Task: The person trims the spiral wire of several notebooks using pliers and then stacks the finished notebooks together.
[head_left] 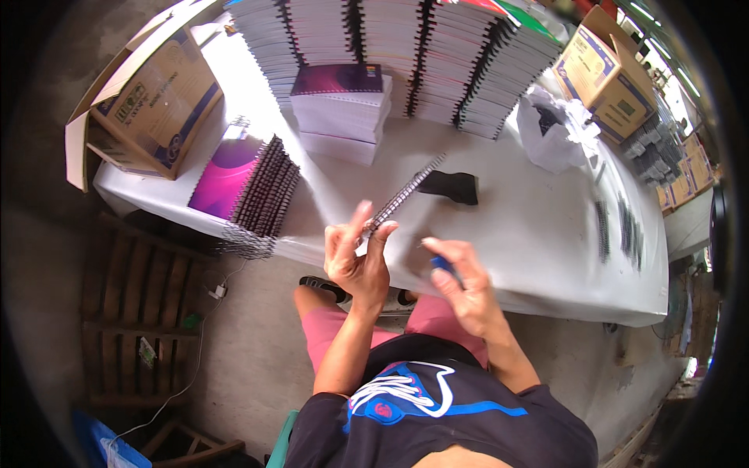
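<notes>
My left hand (359, 261) is closed around the lower end of a long, thin binding wire (407, 195), which slants up and away to the right above the table. To its right, my right hand (468, 288) curls around a small blue object (443, 264). Fingers cover most of that object, so its kind stays hidden. Just beyond the wire, a black cloth-like piece (452, 187) lies flat on the white table (515, 234). The two hands are apart, near the table's front edge.
Tall stacks of wire-bound books (390, 39) line the back, with a pile of punched paper blocks (339, 117) before them. Purple-covered books (226, 179) lie left by an open cardboard box (156, 109). A white plastic bag (550, 132), loose binding wires (628, 226) and another box (608, 78) are right.
</notes>
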The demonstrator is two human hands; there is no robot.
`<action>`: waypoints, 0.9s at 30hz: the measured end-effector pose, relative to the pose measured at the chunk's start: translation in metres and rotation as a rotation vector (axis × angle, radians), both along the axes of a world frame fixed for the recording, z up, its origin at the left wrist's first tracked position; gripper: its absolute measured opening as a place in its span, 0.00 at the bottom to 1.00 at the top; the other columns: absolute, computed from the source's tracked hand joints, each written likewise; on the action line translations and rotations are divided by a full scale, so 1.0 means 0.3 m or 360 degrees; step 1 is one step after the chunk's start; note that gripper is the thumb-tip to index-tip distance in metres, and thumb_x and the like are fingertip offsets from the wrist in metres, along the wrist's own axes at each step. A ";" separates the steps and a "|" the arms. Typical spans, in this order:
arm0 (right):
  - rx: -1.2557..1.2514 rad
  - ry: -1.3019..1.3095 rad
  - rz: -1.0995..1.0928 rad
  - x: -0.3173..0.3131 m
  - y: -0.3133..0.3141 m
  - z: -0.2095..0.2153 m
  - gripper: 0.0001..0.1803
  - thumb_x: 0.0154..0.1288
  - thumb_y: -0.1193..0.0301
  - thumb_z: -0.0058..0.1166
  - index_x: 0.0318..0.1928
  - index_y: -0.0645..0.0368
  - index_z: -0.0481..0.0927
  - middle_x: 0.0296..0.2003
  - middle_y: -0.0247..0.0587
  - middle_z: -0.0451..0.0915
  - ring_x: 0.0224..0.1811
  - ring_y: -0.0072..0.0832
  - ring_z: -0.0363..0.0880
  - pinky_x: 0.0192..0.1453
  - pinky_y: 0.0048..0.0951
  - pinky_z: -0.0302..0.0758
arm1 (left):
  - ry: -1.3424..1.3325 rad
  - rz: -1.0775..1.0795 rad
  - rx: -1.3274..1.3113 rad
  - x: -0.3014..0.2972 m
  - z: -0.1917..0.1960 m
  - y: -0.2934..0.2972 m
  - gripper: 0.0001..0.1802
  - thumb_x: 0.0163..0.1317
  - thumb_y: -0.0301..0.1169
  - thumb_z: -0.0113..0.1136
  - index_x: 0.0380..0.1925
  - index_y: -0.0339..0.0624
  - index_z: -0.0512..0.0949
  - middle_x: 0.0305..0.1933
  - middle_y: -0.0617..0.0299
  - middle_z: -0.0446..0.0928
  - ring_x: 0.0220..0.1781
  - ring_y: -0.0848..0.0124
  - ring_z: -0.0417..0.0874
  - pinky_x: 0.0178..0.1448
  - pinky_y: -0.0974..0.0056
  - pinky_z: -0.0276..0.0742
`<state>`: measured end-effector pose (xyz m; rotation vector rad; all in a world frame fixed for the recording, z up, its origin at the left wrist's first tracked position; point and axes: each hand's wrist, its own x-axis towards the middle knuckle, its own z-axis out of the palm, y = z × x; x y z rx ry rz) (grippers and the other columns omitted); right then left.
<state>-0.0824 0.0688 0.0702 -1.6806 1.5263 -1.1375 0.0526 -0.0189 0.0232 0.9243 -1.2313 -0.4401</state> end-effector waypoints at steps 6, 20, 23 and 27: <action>0.0431 0.1574 -0.0967 -0.307 0.038 -0.191 0.24 0.69 0.52 0.43 0.63 0.37 0.68 0.58 0.44 0.66 0.61 0.43 0.64 0.64 0.60 0.52 | 0.0647 -0.0152 0.0183 0.032 0.047 -0.018 0.28 0.55 0.27 0.69 0.55 0.40 0.68 0.31 0.71 0.64 0.32 0.83 0.66 0.39 0.79 0.63; -0.0283 -0.1687 0.0613 0.293 -0.606 0.306 0.23 0.53 0.80 0.65 0.51 0.64 0.75 0.39 0.44 0.81 0.39 0.26 0.82 0.43 0.22 0.81 | 0.0172 0.0491 -0.0276 0.483 0.322 -0.083 0.31 0.60 0.36 0.64 0.59 0.39 0.65 0.50 0.58 0.66 0.52 0.70 0.68 0.57 0.64 0.64; -0.0235 -0.1292 0.0429 0.430 -0.737 0.313 0.18 0.50 0.76 0.69 0.42 0.65 0.79 0.34 0.42 0.82 0.33 0.23 0.81 0.34 0.19 0.79 | 0.0231 0.0370 0.0070 0.605 0.263 -0.169 0.28 0.68 0.44 0.53 0.63 0.41 0.63 0.57 0.57 0.66 0.61 0.69 0.65 0.67 0.65 0.57; -0.0608 -0.0568 0.0197 0.529 -0.818 0.196 0.18 0.48 0.67 0.72 0.36 0.64 0.81 0.29 0.42 0.82 0.27 0.20 0.78 0.28 0.22 0.75 | 0.0442 0.0054 0.0209 0.599 0.179 -0.274 0.25 0.71 0.44 0.47 0.60 0.39 0.67 0.59 0.52 0.69 0.66 0.66 0.65 0.70 0.63 0.55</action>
